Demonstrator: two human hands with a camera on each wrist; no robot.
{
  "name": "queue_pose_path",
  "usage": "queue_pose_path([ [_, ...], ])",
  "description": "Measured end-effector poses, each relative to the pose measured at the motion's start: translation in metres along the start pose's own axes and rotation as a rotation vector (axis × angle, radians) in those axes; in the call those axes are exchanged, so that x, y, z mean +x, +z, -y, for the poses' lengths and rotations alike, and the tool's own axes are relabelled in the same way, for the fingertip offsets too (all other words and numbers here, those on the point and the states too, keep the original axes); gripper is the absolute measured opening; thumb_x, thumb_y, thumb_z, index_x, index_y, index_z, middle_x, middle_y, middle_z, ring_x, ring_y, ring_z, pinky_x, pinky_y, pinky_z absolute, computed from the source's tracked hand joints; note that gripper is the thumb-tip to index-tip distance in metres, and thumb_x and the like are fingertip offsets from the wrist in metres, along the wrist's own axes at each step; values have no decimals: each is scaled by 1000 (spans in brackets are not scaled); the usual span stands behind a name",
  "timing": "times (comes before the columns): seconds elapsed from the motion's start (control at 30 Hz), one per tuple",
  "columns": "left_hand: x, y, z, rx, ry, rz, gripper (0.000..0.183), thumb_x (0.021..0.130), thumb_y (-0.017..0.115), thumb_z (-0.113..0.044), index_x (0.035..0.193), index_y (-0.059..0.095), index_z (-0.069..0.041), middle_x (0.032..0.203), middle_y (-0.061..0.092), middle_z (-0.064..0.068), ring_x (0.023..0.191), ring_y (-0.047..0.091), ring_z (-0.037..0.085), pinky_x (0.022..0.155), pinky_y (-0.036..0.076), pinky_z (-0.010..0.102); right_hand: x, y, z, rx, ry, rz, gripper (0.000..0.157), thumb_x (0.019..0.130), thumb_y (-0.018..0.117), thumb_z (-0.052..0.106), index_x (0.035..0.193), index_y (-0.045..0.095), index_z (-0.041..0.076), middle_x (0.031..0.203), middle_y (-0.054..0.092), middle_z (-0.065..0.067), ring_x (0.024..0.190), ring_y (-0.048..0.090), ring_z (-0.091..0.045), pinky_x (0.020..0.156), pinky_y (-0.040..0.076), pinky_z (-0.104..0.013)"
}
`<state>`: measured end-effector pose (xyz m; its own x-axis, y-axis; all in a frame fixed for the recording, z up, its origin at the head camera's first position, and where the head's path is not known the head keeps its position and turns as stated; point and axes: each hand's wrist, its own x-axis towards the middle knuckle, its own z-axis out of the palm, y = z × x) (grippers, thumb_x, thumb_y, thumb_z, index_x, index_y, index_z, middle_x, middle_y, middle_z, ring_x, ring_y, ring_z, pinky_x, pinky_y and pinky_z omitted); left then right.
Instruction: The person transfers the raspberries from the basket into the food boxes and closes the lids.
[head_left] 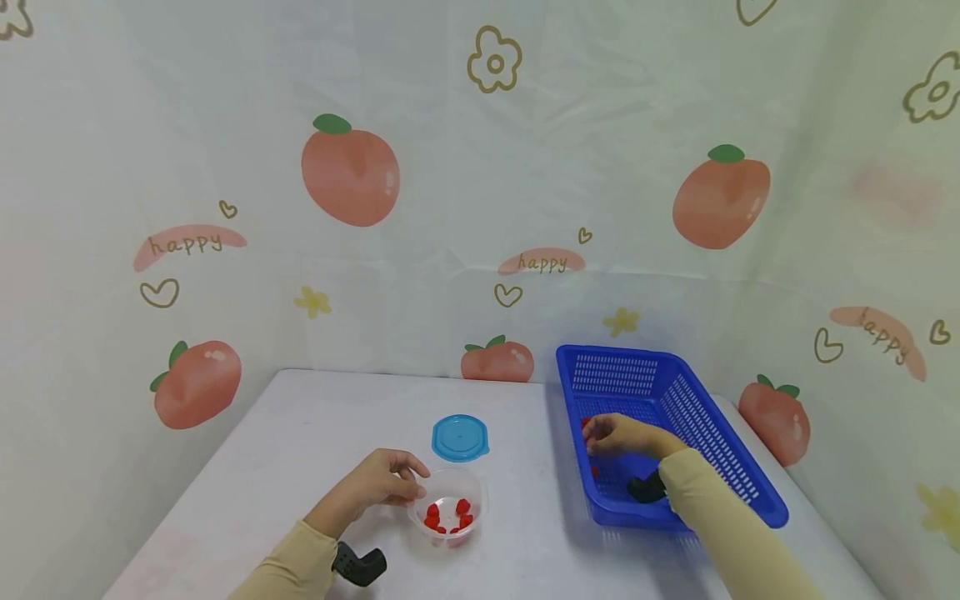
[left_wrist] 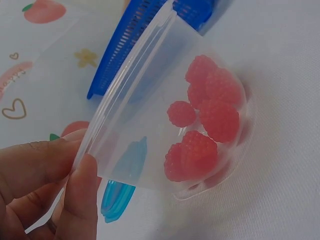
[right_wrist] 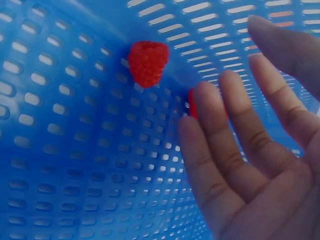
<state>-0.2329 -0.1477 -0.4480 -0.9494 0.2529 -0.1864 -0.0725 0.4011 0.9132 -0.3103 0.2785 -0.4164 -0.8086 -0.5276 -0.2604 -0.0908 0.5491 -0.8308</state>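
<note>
My left hand (head_left: pixel 378 485) pinches the rim of a clear plastic bowl (left_wrist: pixel 145 95) between thumb and fingers. Several red raspberries (left_wrist: pixel 218 120) lie in the bottom of that bowl, which stands on the table. Inside the blue basket (head_left: pixel 678 400), my right hand (head_left: pixel 622 435) is near the left wall. The right wrist view shows its fingers (right_wrist: pixel 240 110) spread and loosely extended, with nothing held. One raspberry (right_wrist: pixel 148 63) lies on the basket floor by the wall. Another raspberry (right_wrist: pixel 192 102) is partly hidden behind the fingertips.
A round blue lid (head_left: pixel 460 438) lies on the white table (head_left: pixel 337 417) behind the bowl. The basket stands at the table's right side, its walls rising around my right hand. A fruit-printed curtain (head_left: pixel 450 183) hangs behind the table.
</note>
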Motion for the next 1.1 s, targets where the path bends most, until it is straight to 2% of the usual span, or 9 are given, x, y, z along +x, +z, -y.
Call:
queue_pose_path([
  [0.1, 0, -1, -1, -2, 7, 6, 26, 78, 79, -8, 101, 67, 0, 77, 55, 5, 62, 58, 15, 63, 58, 26, 0, 2, -1, -17, 52, 20, 19, 89, 65, 7, 104, 57, -1, 94, 63, -6, 89, 60, -21, 86, 55, -38],
  [0.3, 0, -1, 0, -2, 18, 10, 26, 78, 79, -8, 101, 68, 0, 76, 55, 5, 63, 58, 15, 63, 58, 26, 0, 8, 1, -67, 151, 54, 16, 84, 65, 0, 98, 58, 1, 86, 64, -6, 80, 59, -19, 74, 51, -31],
  [0.63, 0, 1, -1, 13, -9, -7, 26, 78, 79, -8, 101, 68, -1, 77, 55, 6, 63, 57, 16, 63, 57, 26, -2, 17, 8, -127, 297, 40, 19, 83, 69, -1, 98, 58, 3, 91, 61, -7, 85, 58, -19, 85, 55, -38],
  [0.9, 0, 2, -1, 19, -11, -15, 26, 79, 78, -8, 101, 68, -1, 78, 55, 6, 63, 57, 16, 63, 57, 26, -1, 20, 10, -183, 332, 24, 19, 81, 72, -2, 94, 59, 4, 90, 62, -7, 85, 58, -19, 87, 55, -41],
  [1.1, -1, 1, -2, 13, -4, -7, 26, 79, 79, -8, 101, 68, -1, 77, 56, 6, 63, 58, 16, 63, 58, 27, 0, 20, 13, -204, 328, 48, 16, 82, 71, -2, 91, 60, 5, 90, 62, -5, 85, 58, -18, 85, 56, -39],
])
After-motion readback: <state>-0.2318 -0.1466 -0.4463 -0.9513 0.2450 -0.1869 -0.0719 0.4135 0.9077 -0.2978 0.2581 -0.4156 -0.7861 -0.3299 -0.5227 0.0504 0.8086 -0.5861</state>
